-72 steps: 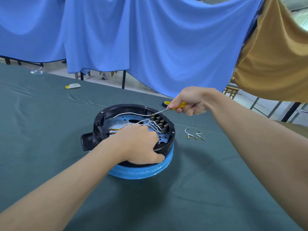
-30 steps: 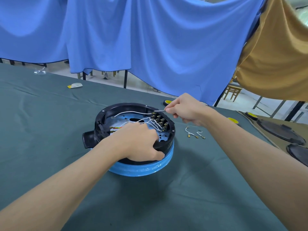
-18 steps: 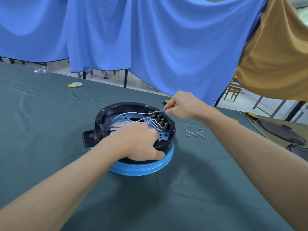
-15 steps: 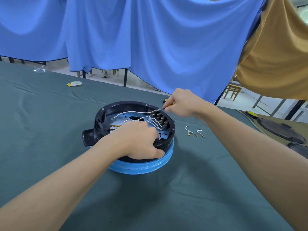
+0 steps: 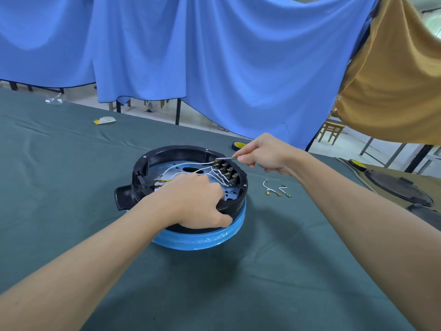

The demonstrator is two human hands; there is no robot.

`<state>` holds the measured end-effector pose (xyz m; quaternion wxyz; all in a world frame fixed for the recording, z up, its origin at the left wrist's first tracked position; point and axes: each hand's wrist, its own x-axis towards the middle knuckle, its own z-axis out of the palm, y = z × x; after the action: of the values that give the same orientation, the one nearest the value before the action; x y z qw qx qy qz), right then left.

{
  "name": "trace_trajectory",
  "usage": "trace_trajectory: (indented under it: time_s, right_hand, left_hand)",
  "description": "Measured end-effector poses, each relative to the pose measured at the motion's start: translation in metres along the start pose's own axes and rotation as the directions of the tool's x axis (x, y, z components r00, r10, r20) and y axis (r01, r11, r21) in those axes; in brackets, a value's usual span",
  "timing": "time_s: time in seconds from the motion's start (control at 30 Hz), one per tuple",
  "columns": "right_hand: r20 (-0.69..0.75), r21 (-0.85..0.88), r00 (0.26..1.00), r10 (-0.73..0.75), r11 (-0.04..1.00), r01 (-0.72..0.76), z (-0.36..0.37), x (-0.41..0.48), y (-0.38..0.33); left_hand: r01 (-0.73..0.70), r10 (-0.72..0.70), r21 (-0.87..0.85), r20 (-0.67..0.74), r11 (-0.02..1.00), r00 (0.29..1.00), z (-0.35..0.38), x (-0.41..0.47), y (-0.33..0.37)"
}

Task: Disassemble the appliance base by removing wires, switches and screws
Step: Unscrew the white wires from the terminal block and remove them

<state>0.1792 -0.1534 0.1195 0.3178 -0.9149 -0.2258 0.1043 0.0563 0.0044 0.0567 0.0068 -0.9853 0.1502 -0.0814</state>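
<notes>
Blue drapes (image 5: 191, 68) hang behind a table under green cloth (image 5: 71, 175). Centred on the cloth sits the round black base (image 5: 171, 152), open side up, on a blue ring (image 5: 202, 240). The left hand (image 5: 195, 203) grips its near rim, fingers curled inside, thumb outside against the wall. The right hand (image 5: 265, 154) is clenched around a screwdriver (image 5: 226, 158), whose tip touches the terminal block (image 5: 225, 172) at the far rim. White wires (image 5: 191, 167) run to that block. Two loose wires (image 5: 276, 189) lie right of the base.
</notes>
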Motion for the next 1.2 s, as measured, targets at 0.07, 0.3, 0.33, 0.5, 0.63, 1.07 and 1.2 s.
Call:
trace_trajectory:
  time_s: [0.07,0.3,0.33,0.5,0.63,1.07,1.2]
  right_hand:
    - [-0.019,-0.166,0.994,-0.110,0.981,0.106,0.003,0.002,-0.006]
    - [-0.065,-0.102,0.996,-0.054,0.994,0.047,0.011,0.006,-0.012]
    - [-0.083,-0.093,0.995,-0.059,0.994,0.051,0.012,0.004,-0.011]
    - [-0.131,-0.311,0.970,-0.205,0.937,0.157,0.018,-0.006,-0.013]
    - [-0.084,-0.029,0.996,-0.001,1.000,-0.001,0.019,-0.003,-0.013]
    - [-0.261,-0.064,0.964,-0.047,0.997,0.031,0.037,-0.019,0.002]
    - [-0.296,-0.413,0.922,-0.249,0.904,0.112,0.054,-0.025,0.003]
  left_hand:
    - [0.002,-0.002,-0.003,0.010,1.000,1.000,0.000,0.000,0.000]
    - [0.013,-0.013,0.010,0.008,1.000,1.000,0.002,0.001,0.000]
    - [0.013,-0.013,0.007,0.006,1.000,1.000,0.002,0.001,0.000]
    - [0.010,-0.010,0.010,0.004,1.000,1.000,0.001,0.001,-0.002]
    - [0.011,-0.011,0.028,0.004,1.000,1.000,0.002,0.000,-0.001]
    - [-0.004,0.005,0.027,-0.002,1.000,1.000,0.002,0.003,-0.001]
    - [-0.004,0.004,0.030,-0.010,1.000,1.000,0.004,0.002,-0.003]
